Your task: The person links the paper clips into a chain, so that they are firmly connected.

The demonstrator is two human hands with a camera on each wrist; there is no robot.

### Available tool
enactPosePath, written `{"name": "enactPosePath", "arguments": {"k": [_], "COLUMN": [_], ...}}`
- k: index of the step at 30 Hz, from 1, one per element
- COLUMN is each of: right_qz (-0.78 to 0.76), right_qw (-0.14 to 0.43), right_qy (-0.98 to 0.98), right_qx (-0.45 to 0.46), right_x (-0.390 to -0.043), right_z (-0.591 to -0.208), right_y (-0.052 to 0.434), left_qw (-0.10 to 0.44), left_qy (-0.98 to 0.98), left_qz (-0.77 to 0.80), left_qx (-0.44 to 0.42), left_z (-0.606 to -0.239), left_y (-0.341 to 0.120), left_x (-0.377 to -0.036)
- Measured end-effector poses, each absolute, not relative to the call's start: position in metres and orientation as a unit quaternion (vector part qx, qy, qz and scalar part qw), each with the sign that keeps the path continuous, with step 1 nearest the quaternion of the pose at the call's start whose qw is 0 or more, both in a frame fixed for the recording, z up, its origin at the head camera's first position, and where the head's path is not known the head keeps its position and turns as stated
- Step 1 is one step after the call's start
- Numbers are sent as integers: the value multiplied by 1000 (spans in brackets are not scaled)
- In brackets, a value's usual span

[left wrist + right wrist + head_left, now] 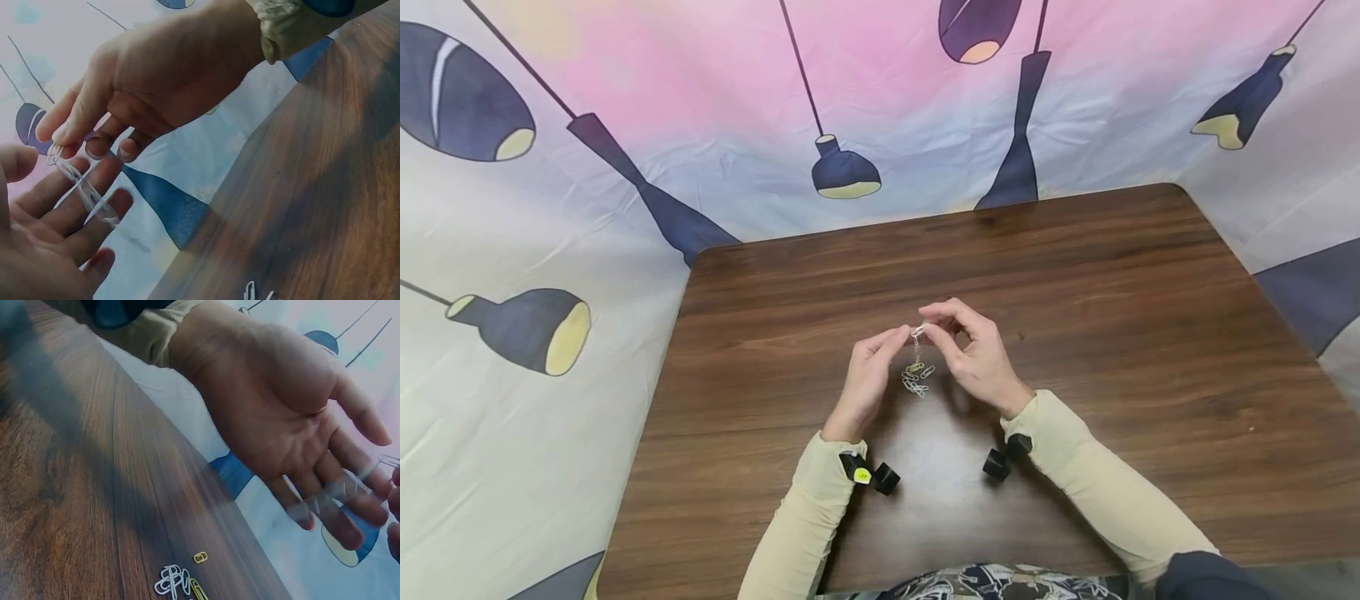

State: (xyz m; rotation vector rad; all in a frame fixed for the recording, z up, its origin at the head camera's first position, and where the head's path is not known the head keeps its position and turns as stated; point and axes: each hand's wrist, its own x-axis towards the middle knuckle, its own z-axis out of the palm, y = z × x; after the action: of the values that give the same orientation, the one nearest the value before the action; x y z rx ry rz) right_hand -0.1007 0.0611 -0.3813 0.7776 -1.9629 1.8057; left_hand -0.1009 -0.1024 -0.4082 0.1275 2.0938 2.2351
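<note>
Near the middle of the table, my right hand (973, 354) pinches a pale paper clip (52, 154) between thumb and forefinger. From that clip hangs a chain of linked paper clips (90, 194), blurred in both wrist views. My left hand (865, 379) is close to the held clip, its thumb and forefinger apart on either side of it in the left wrist view. The left hand's fingers (340, 528) are relaxed behind the chain in the right wrist view. Below both hands lies a small pile of loose paper clips (915, 386), white and yellow.
The dark wooden table (760, 350) reaches out on all sides of the hands. Behind it hangs a cloth (910, 108) printed with lamps. A black wrist camera (886, 479) sits by the left cuff, another black camera (997, 465) by the right cuff.
</note>
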Motion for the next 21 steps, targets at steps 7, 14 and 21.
{"name": "enactPosePath", "arguments": {"k": [7,14,21], "right_qz": [642,636,640], "right_qw": [150,143,136], "right_qy": [-691,-705,-708], "right_qx": [297,280,266], "right_x": [-102,-103,-103], "right_z": [-380,-384,-384], "right_y": [60,60,62], "left_qw": [81,109,112], "left_qy": [642,594,603], "left_qz": [758,794,787], "left_qx": [76,68,67], "left_z": [-404,-408,-409], "left_y": [-109,-111,-112], "left_x": [-102,-103,-102]}}
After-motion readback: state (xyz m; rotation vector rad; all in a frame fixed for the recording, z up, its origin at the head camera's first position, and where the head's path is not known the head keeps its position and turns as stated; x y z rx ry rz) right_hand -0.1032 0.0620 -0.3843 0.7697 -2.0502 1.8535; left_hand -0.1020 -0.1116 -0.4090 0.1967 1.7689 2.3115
